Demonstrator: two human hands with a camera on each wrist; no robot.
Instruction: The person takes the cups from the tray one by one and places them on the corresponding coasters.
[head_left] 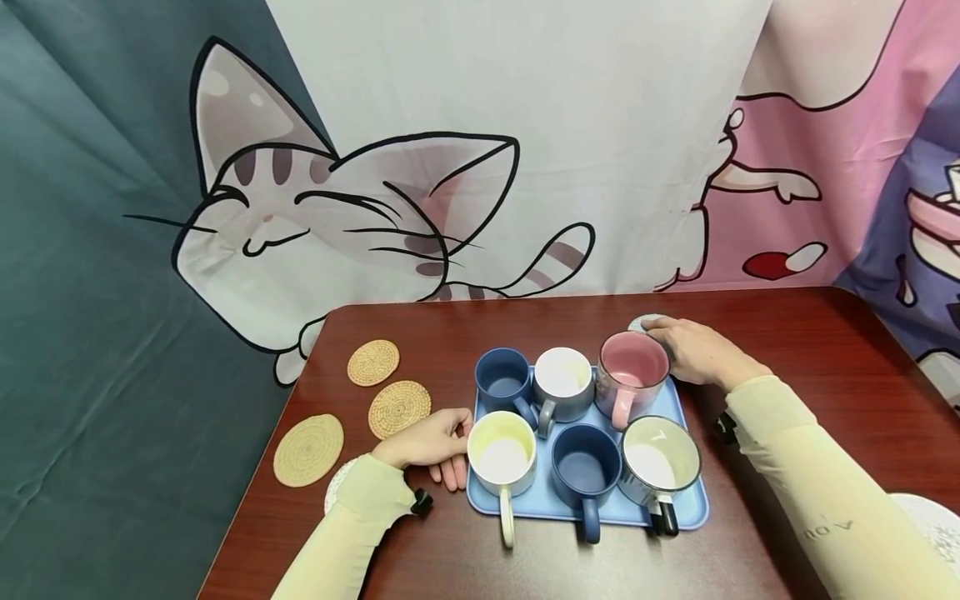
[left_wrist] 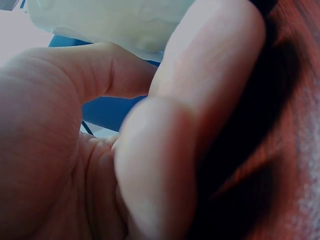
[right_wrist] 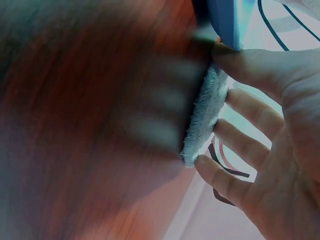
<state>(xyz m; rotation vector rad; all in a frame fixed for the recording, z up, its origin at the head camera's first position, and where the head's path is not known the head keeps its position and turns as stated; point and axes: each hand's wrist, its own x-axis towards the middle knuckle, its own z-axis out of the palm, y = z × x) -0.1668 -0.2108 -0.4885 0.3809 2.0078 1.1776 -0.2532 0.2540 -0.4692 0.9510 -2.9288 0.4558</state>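
Observation:
A light-blue tray [head_left: 540, 502] carries several mugs. My left hand [head_left: 431, 446] rests on the table by the tray's left edge, fingers loosely curled, right beside the pale-yellow mug [head_left: 504, 454]. In the left wrist view its thumb [left_wrist: 115, 70] meets the index finger in front of something blue, with nothing visible between them. Behind the pink mug [head_left: 633, 367], my right hand [head_left: 693, 346] grips a pale round coaster [right_wrist: 206, 115]. The thumb is at the coaster's end near the tray and the other fingertips lie along its rim. From the head only a sliver of that coaster shows.
Three woven straw coasters [head_left: 309, 450] lie on the left side of the table. A white coaster [head_left: 336, 483] is partly under the left sleeve. Mug handles jut over the tray's front edge. At the far right a white round item [head_left: 930, 521] sits beside the right sleeve.

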